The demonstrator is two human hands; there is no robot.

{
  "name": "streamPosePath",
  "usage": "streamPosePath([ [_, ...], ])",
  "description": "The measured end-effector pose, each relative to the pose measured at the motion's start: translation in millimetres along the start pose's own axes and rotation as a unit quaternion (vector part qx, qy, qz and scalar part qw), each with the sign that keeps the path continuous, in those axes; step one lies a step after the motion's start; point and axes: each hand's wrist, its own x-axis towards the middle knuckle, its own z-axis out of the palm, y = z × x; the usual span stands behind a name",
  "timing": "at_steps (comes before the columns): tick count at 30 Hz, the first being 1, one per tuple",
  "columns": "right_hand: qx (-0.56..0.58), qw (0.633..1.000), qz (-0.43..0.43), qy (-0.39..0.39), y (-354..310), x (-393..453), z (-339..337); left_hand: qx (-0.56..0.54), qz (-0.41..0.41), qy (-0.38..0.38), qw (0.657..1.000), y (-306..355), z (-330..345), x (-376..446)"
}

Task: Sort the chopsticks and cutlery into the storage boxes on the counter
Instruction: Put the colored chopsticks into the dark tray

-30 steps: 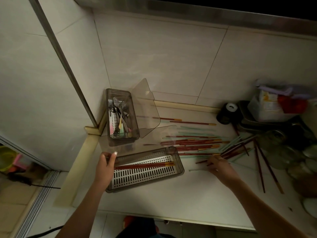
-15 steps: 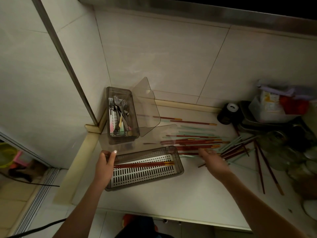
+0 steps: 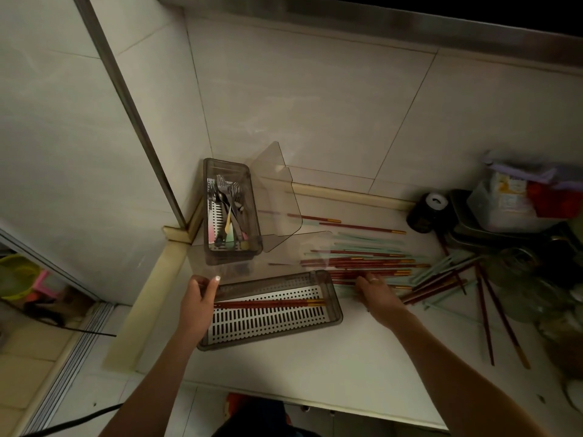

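**Chopstick sorting, counter corner**

Left hand (image 3: 197,298) grips the near-left end of the long storage box (image 3: 334,316); red chopsticks (image 3: 268,304) lie inside. Right hand (image 3: 377,294), fingers extended, rests on the loose chopstick pile (image 3: 366,263) just right of the box. Beyond, cutlery box (image 3: 232,212) holds forks and spoons

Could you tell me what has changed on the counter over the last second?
The right hand has moved left along the loose red chopsticks, toward the long box, and now rests on them. The left hand still holds that box's left end; the chopsticks in the box and the cutlery box have not moved.
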Motion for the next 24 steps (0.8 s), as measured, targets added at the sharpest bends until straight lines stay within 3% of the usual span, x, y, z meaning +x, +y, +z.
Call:
streamPosePath([
  [4,-0.04,0.999,-0.019,0.018,-3.8,-4.2,-2.4,-0.006,-0.006,-0.006,1.0,-1.4,-0.2,-0.2],
  [11,0.088,0.992,0.029,0.085,-11.3,-30.0,-40.6,-0.003,0.011,0.001,1.0,0.2,0.8,-1.1],
  [15,0.064,0.97,-0.138,0.189,-48.7,-45.3,-43.3,-0.006,0.01,-0.001,1.0,-3.4,1.0,-0.5],
  [18,0.062,0.951,-0.264,0.15,-91.2,-47.5,-37.1,-0.01,0.004,-0.003,1.0,-6.2,1.5,1.3],
  [20,0.086,0.945,-0.298,0.102,-118.4,-39.3,-28.9,-0.012,0.001,-0.003,1.0,-7.8,2.2,3.1],
  [22,0.112,0.95,-0.288,0.049,-139.9,-29.1,-20.0,-0.013,-0.002,-0.008,1.0,-8.5,1.6,4.3],
  [24,0.191,0.956,-0.221,-0.017,-153.4,-23.1,-14.2,-0.013,-0.006,-0.013,1.0,-8.9,1.1,5.0],
])
